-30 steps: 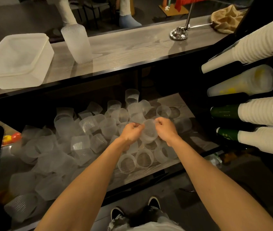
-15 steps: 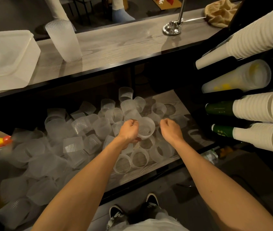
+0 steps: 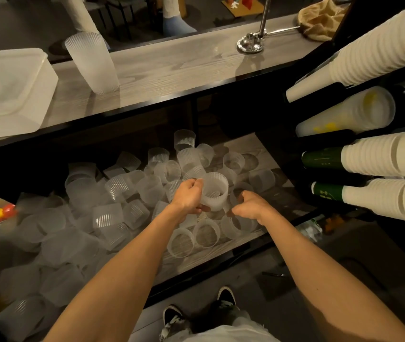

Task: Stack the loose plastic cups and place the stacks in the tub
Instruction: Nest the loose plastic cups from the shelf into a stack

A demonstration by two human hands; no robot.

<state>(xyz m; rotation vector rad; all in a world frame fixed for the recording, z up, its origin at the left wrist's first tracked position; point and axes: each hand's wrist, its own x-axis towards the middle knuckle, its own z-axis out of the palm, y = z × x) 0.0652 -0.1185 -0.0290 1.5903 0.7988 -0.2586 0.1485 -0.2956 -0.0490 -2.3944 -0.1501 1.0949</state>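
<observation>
Frosted, ribbed plastic forms the cup [image 3: 217, 191] that the left hand [image 3: 188, 197] grips by its side, fingers at the rim and thumb near the base. The cup is held just above the pile [image 3: 112, 201] of loose cups on the lower shelf [image 3: 251, 144]. Its long axis is tilted, mouth up toward the camera and base down toward the pile. The right hand [image 3: 251, 206] hovers just beside it, apart from it, palm down. Its fingers are half-curled over the cups below and hold nothing that shows.

The only writing is pale print on the green sleeves [image 3: 325, 159] in the rack at right, too small to read. Paper cups [image 3: 379, 154] lie there on their sides.

The tub [image 3: 41, 95] sits on the upper counter [image 3: 172, 70] at far left, with a tall ribbed stack [image 3: 92, 62] just beside it. The counter's dark front edge runs between the pile and the tub.
</observation>
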